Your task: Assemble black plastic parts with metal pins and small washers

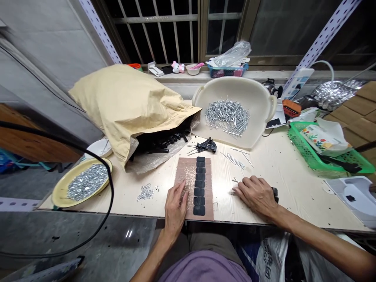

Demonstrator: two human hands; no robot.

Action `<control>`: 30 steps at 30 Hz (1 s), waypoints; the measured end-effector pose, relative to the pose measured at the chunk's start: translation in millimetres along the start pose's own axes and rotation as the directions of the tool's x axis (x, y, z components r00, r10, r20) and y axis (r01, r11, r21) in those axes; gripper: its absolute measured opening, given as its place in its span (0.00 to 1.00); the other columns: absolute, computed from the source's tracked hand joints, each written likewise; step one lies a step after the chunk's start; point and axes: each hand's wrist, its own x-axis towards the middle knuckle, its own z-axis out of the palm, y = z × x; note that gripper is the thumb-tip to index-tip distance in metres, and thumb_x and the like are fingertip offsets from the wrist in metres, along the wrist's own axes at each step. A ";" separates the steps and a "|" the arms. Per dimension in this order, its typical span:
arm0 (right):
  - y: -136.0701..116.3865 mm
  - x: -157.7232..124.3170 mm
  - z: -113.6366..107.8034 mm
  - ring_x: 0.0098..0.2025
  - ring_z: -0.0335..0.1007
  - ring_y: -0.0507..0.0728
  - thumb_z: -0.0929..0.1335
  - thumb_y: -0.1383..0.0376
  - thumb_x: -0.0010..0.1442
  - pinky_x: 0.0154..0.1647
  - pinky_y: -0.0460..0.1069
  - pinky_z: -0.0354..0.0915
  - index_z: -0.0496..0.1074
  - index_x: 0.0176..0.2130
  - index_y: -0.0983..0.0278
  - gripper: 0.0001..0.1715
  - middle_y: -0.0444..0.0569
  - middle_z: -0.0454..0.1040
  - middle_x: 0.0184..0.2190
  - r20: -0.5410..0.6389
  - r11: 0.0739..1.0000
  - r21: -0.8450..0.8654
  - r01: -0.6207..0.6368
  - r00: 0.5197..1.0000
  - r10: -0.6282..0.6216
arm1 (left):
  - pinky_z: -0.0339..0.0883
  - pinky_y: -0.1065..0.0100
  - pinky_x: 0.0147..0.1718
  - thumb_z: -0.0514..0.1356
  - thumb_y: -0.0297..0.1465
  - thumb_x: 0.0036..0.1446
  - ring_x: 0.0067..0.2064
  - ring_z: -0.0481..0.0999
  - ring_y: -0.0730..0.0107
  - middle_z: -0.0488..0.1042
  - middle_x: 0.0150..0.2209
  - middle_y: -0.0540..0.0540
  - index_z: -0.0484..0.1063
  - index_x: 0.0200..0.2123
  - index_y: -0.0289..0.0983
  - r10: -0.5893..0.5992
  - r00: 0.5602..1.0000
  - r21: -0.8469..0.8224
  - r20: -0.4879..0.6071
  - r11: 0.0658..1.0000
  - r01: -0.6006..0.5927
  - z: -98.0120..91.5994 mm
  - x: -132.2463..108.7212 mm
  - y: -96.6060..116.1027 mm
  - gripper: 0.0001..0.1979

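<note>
My left hand [175,203] lies flat with fingers stretched out on the left side of a brown board [209,184]. A column of several black rounded pieces [200,184] runs down the board, beside small metal bits. My right hand [255,194] rests on the table to the right of the board, fingers curled over thin metal pins [235,181], with a black object [275,193] partly hidden under it. More loose pins [236,159] and a small pile of black parts [206,145] lie just beyond the board.
A cream tray [258,98] holds a heap of metal pins. A tan sack [123,102] spills black parts at the left. A yellow plate [60,192] of small metal pieces sits at the table's left edge; a green basket [296,141] stands right.
</note>
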 end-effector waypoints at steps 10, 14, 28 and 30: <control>-15.6 178.2 56.9 0.40 0.56 0.59 0.60 0.61 0.66 0.37 0.51 0.46 0.70 0.47 0.62 0.15 0.52 0.73 0.38 0.023 0.988 0.153 0.035 0.999 -0.039 | 0.65 0.60 0.46 0.55 0.31 0.61 0.45 0.70 0.62 0.72 0.43 0.43 0.70 0.51 0.40 -0.098 0.982 0.170 -0.163 0.977 0.126 -52.6 13.1 -22.9 0.15; -32.5 211.4 82.8 0.40 0.55 0.60 0.61 0.61 0.64 0.37 0.52 0.45 0.70 0.48 0.59 0.15 0.52 0.72 0.37 0.081 0.987 0.158 0.028 0.996 -0.041 | 0.65 0.60 0.43 0.55 0.31 0.60 0.43 0.68 0.61 0.73 0.39 0.43 0.74 0.46 0.39 -0.087 0.988 0.377 -0.127 0.917 0.129 -87.2 9.6 -54.9 0.13; -62.5 169.2 12.0 0.34 0.66 0.54 0.59 0.61 0.65 0.28 0.47 0.62 0.73 0.44 0.66 0.17 0.53 0.69 0.38 -0.059 0.816 0.574 -0.065 0.991 0.121 | 0.60 0.62 0.33 0.55 0.30 0.60 0.36 0.65 0.61 0.71 0.30 0.43 0.75 0.34 0.40 -0.050 0.984 0.483 0.168 0.875 -0.038 -82.7 25.9 -77.4 0.09; -81.6 156.4 1.4 0.34 0.68 0.54 0.59 0.64 0.66 0.30 0.48 0.66 0.73 0.43 0.67 0.16 0.52 0.71 0.37 -0.032 0.745 0.667 -0.017 0.998 0.051 | 0.61 0.62 0.36 0.56 0.30 0.59 0.38 0.67 0.61 0.72 0.31 0.43 0.75 0.32 0.39 -0.086 0.987 0.401 0.133 0.916 0.025 -85.0 28.0 -72.9 0.07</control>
